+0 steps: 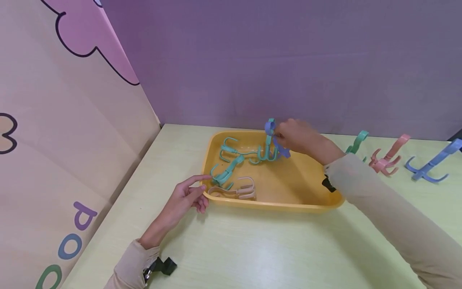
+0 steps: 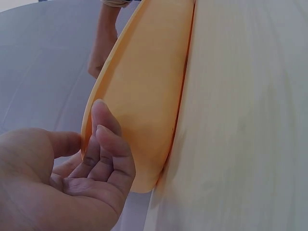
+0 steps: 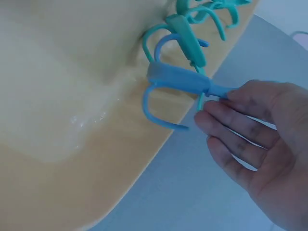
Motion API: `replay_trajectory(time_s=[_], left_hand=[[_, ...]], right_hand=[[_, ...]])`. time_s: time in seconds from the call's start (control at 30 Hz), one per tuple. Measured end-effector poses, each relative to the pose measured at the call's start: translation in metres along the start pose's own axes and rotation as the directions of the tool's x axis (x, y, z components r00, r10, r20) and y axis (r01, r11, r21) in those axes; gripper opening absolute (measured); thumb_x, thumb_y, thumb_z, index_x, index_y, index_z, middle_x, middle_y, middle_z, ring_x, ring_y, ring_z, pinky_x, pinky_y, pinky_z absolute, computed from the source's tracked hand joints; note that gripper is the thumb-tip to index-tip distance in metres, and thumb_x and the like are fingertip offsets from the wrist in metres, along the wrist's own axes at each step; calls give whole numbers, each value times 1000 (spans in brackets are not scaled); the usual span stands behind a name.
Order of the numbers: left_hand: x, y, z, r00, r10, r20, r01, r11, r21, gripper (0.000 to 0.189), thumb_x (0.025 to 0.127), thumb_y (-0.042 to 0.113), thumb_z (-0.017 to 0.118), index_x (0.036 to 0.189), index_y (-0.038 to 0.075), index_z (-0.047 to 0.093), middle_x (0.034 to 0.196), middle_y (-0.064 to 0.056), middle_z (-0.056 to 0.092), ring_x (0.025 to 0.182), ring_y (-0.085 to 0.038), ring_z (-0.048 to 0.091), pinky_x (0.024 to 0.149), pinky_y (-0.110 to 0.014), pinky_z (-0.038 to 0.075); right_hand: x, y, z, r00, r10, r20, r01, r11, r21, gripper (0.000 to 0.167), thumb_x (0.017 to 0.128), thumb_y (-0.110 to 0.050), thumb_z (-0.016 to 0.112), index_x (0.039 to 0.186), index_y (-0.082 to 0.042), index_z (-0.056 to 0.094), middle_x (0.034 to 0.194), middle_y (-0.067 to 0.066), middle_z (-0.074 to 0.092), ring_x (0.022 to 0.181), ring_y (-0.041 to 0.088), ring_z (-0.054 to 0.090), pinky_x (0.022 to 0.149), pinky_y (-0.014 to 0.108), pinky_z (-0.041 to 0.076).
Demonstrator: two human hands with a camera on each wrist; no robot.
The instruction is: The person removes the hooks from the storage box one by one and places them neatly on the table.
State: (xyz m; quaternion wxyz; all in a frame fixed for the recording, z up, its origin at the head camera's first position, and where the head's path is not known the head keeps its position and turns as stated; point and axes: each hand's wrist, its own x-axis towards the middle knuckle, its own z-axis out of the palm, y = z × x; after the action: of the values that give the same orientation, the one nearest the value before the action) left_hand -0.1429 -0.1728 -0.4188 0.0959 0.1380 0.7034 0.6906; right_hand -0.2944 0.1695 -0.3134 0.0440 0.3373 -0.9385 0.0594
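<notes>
My right hand [image 1: 297, 136] pinches a blue-violet multi-prong hook [image 3: 178, 78] by its stem, at the back of a yellow tray [image 1: 274, 205]. Its prongs point down into the tray, right beside a green hook [image 3: 186, 41] that leans on the back wall. At the tray's front left corner, my left hand [image 1: 184, 196] holds the rim, with thumb and fingers on either side of it. Near those fingers lie another green hook [image 1: 225, 175] and a beige hook [image 1: 231, 190]. A further green hook [image 1: 231, 149] lies behind them.
On the table [image 1: 238, 249], right of the tray, a green hook [image 1: 357, 142], a pink hook [image 1: 389, 158] and a blue hook [image 1: 433, 162] stand in a row. A purple backdrop [image 1: 252, 64] rises behind the table, and a printed panel [image 1: 72, 120] borders its left side.
</notes>
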Motion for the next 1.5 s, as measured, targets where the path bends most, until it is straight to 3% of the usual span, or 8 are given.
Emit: replay_trajectory(time_s=[0.23,0.5,0.73,0.9,0.97,1.1,1.2,1.5], left_hand=[[1,0,-1,1000,8,2,-8,1000,3,38,105,16,52,141,4,51,72,-9,69,61,-18,63,59,-29,56],[-1,0,-6,1000,3,-16,-3,1000,19,36,104,17,54,139,8,54,72,-10,68,60,-18,63,58,-29,56],[-3,-2,-11,1000,3,-31,-2,1000,23,36,104,18,54,139,7,54,72,-11,68,60,-19,63,58,-29,56],[-4,-2,-11,999,-3,-37,4,1000,21,36,104,16,54,139,7,54,71,-11,68,59,-18,62,57,-29,55],[-5,-2,-11,999,-3,-38,4,1000,20,36,104,17,54,139,7,54,71,-11,68,60,-18,62,57,-29,55],[-6,-1,-13,999,5,-39,-4,1000,18,37,104,17,54,140,6,53,71,-10,68,60,-18,62,57,-29,55],[-6,0,-14,999,11,-41,-10,1000,19,37,105,16,53,140,5,52,71,-10,68,60,-18,62,57,-29,56],[-5,1,-7,1000,7,-23,-7,1000,6,37,105,16,53,141,5,52,71,-8,68,60,-17,63,58,-28,56]], right_hand=[[-15,8,-6,987,-13,-160,39,986,160,21,90,-3,67,71,-8,68,70,4,67,59,17,60,55,34,50],[-32,9,-3,996,36,-77,-21,982,189,17,90,-3,71,73,-4,75,57,-1,62,46,10,47,46,26,37],[-33,5,-6,995,95,-34,-86,972,218,10,89,-10,75,92,0,78,79,10,74,60,17,66,58,36,55],[-32,2,-6,979,203,2,-198,956,216,28,92,-27,74,81,-2,70,50,-3,46,41,11,41,43,25,33],[-30,1,-6,974,226,16,-225,955,192,34,95,-31,70,94,3,66,49,0,38,39,15,34,43,27,28],[-23,0,-6,974,222,39,-225,963,146,62,99,-28,64,141,10,38,102,31,61,86,42,64,72,49,55],[-12,4,-5,978,200,52,-206,969,137,70,101,-23,61,151,7,22,144,41,33,128,56,41,96,64,43],[22,27,7,990,132,53,-138,983,123,42,103,-11,52,137,13,49,129,33,56,124,49,49,108,59,34]])
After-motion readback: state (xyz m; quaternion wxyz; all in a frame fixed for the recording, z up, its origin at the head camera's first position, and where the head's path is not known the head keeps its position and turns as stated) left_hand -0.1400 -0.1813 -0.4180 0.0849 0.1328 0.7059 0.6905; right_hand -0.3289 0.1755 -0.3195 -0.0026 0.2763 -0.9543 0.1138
